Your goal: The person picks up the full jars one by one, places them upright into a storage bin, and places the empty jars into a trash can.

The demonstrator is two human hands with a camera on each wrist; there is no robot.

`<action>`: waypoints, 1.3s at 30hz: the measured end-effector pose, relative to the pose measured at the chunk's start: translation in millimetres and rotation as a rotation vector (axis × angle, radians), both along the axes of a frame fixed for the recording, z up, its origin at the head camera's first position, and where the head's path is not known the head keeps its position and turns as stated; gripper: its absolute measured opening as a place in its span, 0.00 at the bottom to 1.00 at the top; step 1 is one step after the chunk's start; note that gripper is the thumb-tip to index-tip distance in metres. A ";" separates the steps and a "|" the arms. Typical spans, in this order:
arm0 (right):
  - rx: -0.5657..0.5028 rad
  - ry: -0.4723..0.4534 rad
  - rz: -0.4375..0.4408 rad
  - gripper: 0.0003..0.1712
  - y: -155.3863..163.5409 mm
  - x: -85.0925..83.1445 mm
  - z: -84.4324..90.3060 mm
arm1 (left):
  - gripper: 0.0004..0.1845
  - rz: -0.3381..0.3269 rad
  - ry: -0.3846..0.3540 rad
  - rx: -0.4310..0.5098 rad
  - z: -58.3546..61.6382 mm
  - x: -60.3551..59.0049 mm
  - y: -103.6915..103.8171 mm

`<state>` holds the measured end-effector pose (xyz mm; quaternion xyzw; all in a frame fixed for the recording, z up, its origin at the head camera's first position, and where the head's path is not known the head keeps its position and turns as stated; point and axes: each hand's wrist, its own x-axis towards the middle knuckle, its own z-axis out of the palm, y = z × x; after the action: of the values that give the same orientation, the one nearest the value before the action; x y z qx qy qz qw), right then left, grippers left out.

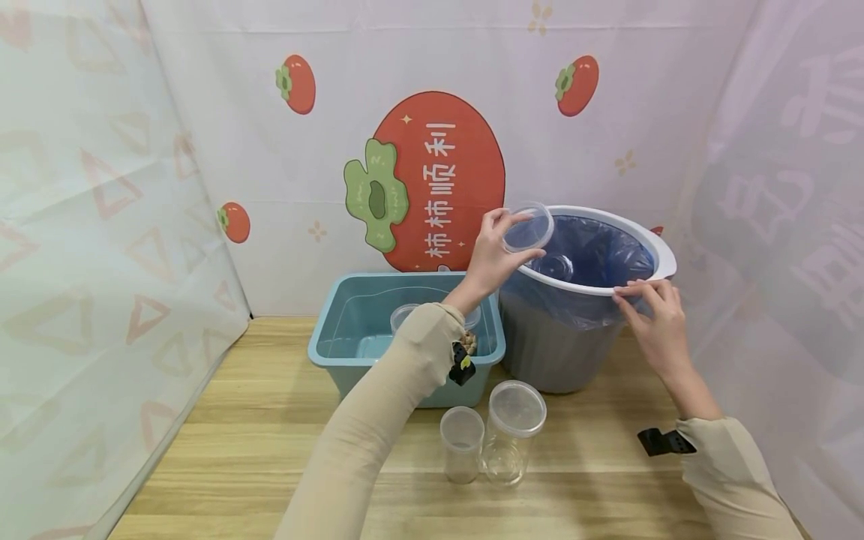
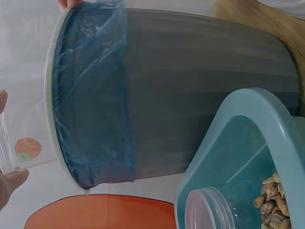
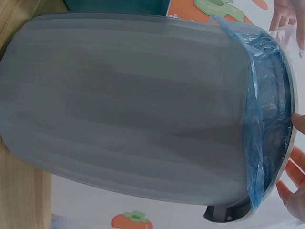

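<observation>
Item 1, left hand (image 1: pixel 496 259): I log it raised over the near-left edge of the bin, its grip closed on a clear plastic lid (image 1: pixel 528 227), thumb below and fingers curled over the top edge. The lid is tilted, its open face turned toward the bin's mouth. I judge it is held there so that it hangs above the liner, not above the desk. In the left wrist view only a sliver of the lid (image 2: pixel 5 143) shows between fingertips at the frame's left edge.

Item 2, right hand (image 1: pixel 655 322): fingers lie across the white rim of the grey bin (image 1: pixel 560 352) on its right side, thumb under, pinching rim and blue liner (image 1: pixel 594 259) together. I read this as steadying the bin and keeping the liner from slipping. The right wrist view shows fingertips (image 3: pixel 298 181) at that rim.

Item 3, inside the liner: one clear round piece (image 1: pixel 555 266) already lies low in the bin, directly under and just right of the held lid.

Item 4, blue tub (image 1: pixel 351 330): just left of the bin, touching or nearly so. It holds a lidded clear jar (image 2: pixel 214 212) with nuts or shells (image 2: pixel 272 198) beside it.

Item 5, desk (image 1: pixel 270 420): two clear jars stand upright at the front, the shorter jar (image 1: pixel 462 442) without a lid and the taller jar (image 1: pixel 514 431) capped, touching each other, well apart from both hands.
</observation>
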<state>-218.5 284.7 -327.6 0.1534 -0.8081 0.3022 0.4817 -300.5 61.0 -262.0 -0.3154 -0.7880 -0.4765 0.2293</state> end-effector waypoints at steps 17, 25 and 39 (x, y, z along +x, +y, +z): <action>-0.014 0.026 0.013 0.12 -2.6 -1.3 -2.0 | 0.15 -0.025 -0.018 -0.255 -22.9 -3.3 -12.0; -0.008 0.013 0.014 0.11 -0.9 -1.2 -2.5 | 0.12 -0.123 -0.026 -0.271 -33.7 9.3 -33.0; -0.026 0.023 0.015 0.13 -1.7 -1.8 -1.6 | 0.12 -0.234 0.010 -0.280 -45.8 46.1 -62.1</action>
<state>-220.3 283.0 -329.2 0.1565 -0.7974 0.3146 0.4906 -254.5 -1.1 -307.8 -0.4362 -0.8033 -0.3841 0.1299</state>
